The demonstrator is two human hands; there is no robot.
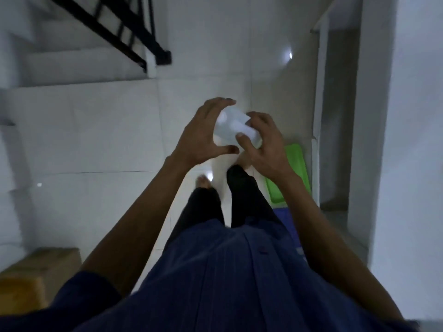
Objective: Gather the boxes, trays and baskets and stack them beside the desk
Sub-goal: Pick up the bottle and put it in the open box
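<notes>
the small white box (233,124) is up in the air in front of the body, well above the tiled floor (107,140), caught between both hands. blur hides its detail, so it can only be called box-like. its long axis runs on a slant, from upper left down to lower right in the head view.

the left hand (201,135) cups it from the left, spread wide, with its fingers arched over the top edge and its thumb (230,149) hooked under the bottom. the right hand (266,144) grips the lower right end, with its thumb (242,137) pressed on the near face and its fingers curled round the far side. neither hand is nearer; they share the load. both forearms reach forward and converge on the box.

what the coming move likely turns on is the green tray (292,168), flat on the floor below and to the right of the hands, against the foot of the door frame (318,116). a blue thing (287,219), perhaps another tray or basket, lies just beside its near end, partly hidden by the right arm. the right hand is on that side, so it seems the better placed to lower the box there.

a cardboard box (40,271) sits well apart at lower left, and a staircase (72,56) with a black railing (115,27) rises at upper left. no desk shows.
</notes>
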